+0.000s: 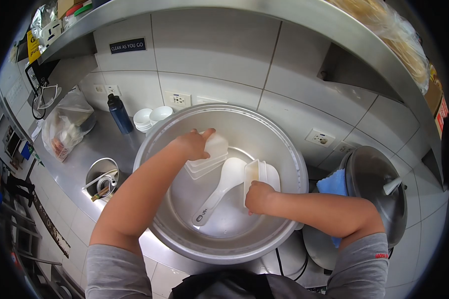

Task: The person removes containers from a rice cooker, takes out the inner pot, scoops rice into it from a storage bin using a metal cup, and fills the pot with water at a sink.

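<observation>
A big round metal pot (289,149) fills the middle of the head view. Inside it lies a white plastic rice paddle (219,189), handle toward me. My left hand (192,144) grips a stack of clear plastic containers (212,157) at the pot's far left side. My right hand (258,197) holds other clear plastic containers (257,174) on edge, right of the paddle's scoop.
A steel counter (85,149) carries a dark blue bottle (119,113), stacked white bowls (152,118), a plastic bag (65,124) and a round counter hole (102,177). A metal lid (374,194) and blue cloth (333,183) sit at right. A steel shelf (284,15) runs overhead along the tiled wall.
</observation>
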Available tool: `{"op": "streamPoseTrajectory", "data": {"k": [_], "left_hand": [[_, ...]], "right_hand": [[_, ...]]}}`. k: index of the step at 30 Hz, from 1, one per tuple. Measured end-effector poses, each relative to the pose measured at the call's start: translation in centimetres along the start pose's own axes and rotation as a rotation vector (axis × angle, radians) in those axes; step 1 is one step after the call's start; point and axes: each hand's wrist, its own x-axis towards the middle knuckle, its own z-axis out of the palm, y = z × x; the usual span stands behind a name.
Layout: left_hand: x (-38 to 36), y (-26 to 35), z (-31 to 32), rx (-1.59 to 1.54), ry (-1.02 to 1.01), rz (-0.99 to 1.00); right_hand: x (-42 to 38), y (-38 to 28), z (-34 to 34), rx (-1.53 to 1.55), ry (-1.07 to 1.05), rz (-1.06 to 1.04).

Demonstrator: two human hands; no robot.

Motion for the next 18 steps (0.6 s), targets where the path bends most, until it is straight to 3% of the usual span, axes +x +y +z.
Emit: {"op": "streamPoseTrajectory", "data": {"k": [2,5,7,8,10,12,13,15,16,17,18], "left_hand": [[-1.0,-0.1,-0.2,-0.035,-0.019,0.02],[-0.9,-1.9,0.8,-0.126,-0.012,0.133],[-1.3,-2.6,1.1,-0.189,0.015,0.227],[-1.4,-2.7,1.4,-0.224,0.102,0.247],[-2.0,-2.5,1.0,-0.271,0.193,0.268],[-2.6,-2.3,-0.6,-0.614,0.519,0.427],[-3.7,-2.3,-1.5,-0.616,0.524,0.43],[-6.2,-2.3,-3.3,-0.888,0.544,0.7],[-7.7,-1.8,-3.8,-0.887,0.543,0.704],[-9.4,-1.1,-3.9,-0.729,0.642,0.7],[-10.2,-0.8,-3.9,-0.568,0.734,0.692]], "right_hand": [[-0.5,0.2,-0.4,-0.03,-0.014,-0.025],[-1.7,1.2,0.1,-0.177,0.161,-0.011],[-1.5,1.6,-0.3,-0.194,-0.11,-0.054],[-1.6,1.9,-0.5,-0.2,-0.116,-0.055],[-2.6,3.3,-2.2,0.32,-0.072,0.028],[-3.9,6.4,-3.9,0.876,0.275,-0.118],[-4.5,7.6,-4.9,1.175,0.435,-0.114],[-5.9,8.5,-7.0,1.762,0.814,-0.103],[-6.2,8.4,-8.1,2.046,1.039,-0.098],[-5.8,8.8,-8.6,2.047,1.044,-0.097],[-5.1,9.1,-8.8,2.246,1.137,-0.344]]}}
